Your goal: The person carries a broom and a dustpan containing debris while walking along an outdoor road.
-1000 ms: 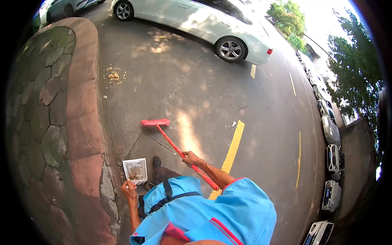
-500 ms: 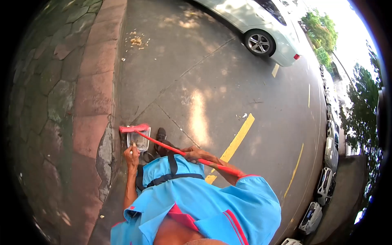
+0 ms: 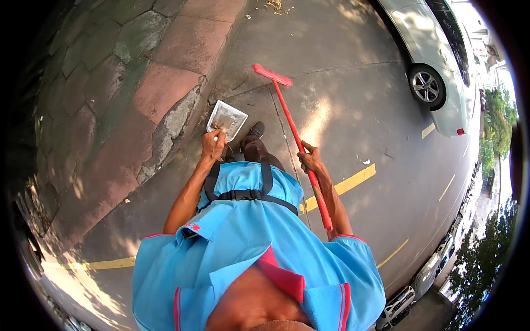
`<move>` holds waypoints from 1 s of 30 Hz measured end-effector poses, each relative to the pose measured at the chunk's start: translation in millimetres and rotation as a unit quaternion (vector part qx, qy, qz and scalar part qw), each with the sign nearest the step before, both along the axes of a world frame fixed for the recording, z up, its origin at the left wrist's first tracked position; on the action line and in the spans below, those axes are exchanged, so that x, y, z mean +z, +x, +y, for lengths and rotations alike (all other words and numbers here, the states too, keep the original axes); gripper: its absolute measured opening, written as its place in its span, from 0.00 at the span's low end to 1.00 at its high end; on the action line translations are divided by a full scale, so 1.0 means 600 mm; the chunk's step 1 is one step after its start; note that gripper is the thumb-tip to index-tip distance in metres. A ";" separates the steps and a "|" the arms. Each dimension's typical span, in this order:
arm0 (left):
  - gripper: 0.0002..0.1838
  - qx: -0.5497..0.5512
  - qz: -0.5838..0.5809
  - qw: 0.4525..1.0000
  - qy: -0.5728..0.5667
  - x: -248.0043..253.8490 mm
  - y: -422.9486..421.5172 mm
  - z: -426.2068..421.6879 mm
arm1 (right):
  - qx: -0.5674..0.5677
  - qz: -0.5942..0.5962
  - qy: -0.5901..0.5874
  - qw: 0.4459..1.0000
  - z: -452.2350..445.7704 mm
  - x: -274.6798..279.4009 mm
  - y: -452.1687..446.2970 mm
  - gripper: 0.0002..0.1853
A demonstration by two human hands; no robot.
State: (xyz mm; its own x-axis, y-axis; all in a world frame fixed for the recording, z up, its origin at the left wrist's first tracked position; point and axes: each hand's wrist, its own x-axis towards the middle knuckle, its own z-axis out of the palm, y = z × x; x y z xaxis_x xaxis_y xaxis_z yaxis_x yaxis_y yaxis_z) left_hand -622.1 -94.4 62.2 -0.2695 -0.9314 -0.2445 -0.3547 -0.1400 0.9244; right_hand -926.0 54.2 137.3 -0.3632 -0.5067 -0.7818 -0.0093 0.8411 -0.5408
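Note:
My left hand (image 3: 213, 144) is wrapped round the handle of a white dustpan (image 3: 235, 117), which is held low near the kerb with some brown debris in it. A red broom (image 3: 289, 117) slants across the front of me on the right. My right hand (image 3: 311, 158) is closed round the broom's long red pole, and the pole's end passes back along my forearm. The broom's red head points away from me, apart from the dustpan, over the asphalt.
A stone kerb (image 3: 182, 47) and paved sidewalk run along the left. Ahead on the right stands a pale parked car (image 3: 441, 47). A small heap of dry debris (image 3: 274, 4) lies far ahead by the kerb. Yellow lines (image 3: 348, 185) mark the asphalt.
The broom head has moved off the dustpan to the right and forward. My view has turned, and the debris heap now sits at the top edge.

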 end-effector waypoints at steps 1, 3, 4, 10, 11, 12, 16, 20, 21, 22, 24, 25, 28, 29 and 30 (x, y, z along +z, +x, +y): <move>0.24 -0.004 0.000 1.000 0.002 0.001 0.001 0.002 | 0.018 0.022 -0.010 1.000 -0.012 -0.016 -0.002 0.34; 0.24 -0.006 -0.006 1.000 -0.002 0.004 0.001 -0.001 | 0.047 0.046 -0.016 0.998 -0.036 -0.058 -0.001 0.33; 0.24 -0.004 0.001 1.000 0.000 0.008 0.000 -0.003 | 0.073 0.062 -0.027 0.995 -0.041 -0.079 0.001 0.32; 0.24 0.010 0.002 1.000 0.023 0.008 0.013 0.007 | 0.213 0.042 0.058 0.974 0.016 -0.046 0.042 0.31; 0.24 0.013 0.006 1.000 0.019 0.005 0.014 0.007 | 0.239 0.039 0.065 0.968 0.029 -0.021 0.049 0.31; 0.24 0.015 0.010 1.000 0.015 0.003 0.014 0.004 | 0.251 0.024 0.069 0.965 0.041 -0.008 0.053 0.31; 0.25 0.015 0.005 1.000 0.017 0.019 0.005 0.000 | 0.243 -0.003 0.018 0.970 0.096 0.036 0.050 0.32; 0.21 0.003 -0.002 1.000 0.023 0.031 -0.002 0.000 | 0.176 -0.047 0.070 0.981 0.100 0.063 0.052 0.32; 0.21 0.006 -0.004 1.000 0.023 0.033 -0.002 -0.002 | 0.157 -0.044 0.056 0.985 0.093 0.057 0.052 0.32; 0.21 0.003 -0.004 1.000 0.020 0.035 0.000 -0.001 | 0.140 -0.036 0.045 0.988 0.088 0.042 0.049 0.33; 0.21 0.005 -0.006 1.000 0.016 0.041 0.002 -0.004 | 0.106 -0.024 0.025 0.994 0.063 0.020 0.044 0.33; 0.21 0.003 -0.005 1.000 0.021 0.044 0.005 -0.004 | 0.110 -0.007 0.030 0.993 0.043 0.014 0.043 0.33; 0.21 -0.001 -0.003 1.000 0.022 0.040 0.011 -0.003 | 0.094 0.033 0.011 0.995 -0.005 -0.039 0.035 0.33; 0.21 0.000 -0.002 1.000 0.018 0.036 0.011 -0.002 | 0.098 0.054 0.009 0.994 -0.023 -0.050 0.037 0.32; 0.21 0.003 -0.002 1.000 0.019 0.033 0.009 -0.002 | 0.114 0.057 -0.003 0.992 -0.031 -0.074 0.032 0.31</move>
State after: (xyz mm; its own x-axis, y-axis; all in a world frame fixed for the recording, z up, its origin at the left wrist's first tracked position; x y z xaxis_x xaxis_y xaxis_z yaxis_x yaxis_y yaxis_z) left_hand -616.9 -95.6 81.9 -0.2622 -0.9233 -0.2806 -0.3569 -0.1774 0.9171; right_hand -907.0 35.8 92.7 -0.3243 -0.5906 -0.7390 -0.2604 0.8067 -0.5304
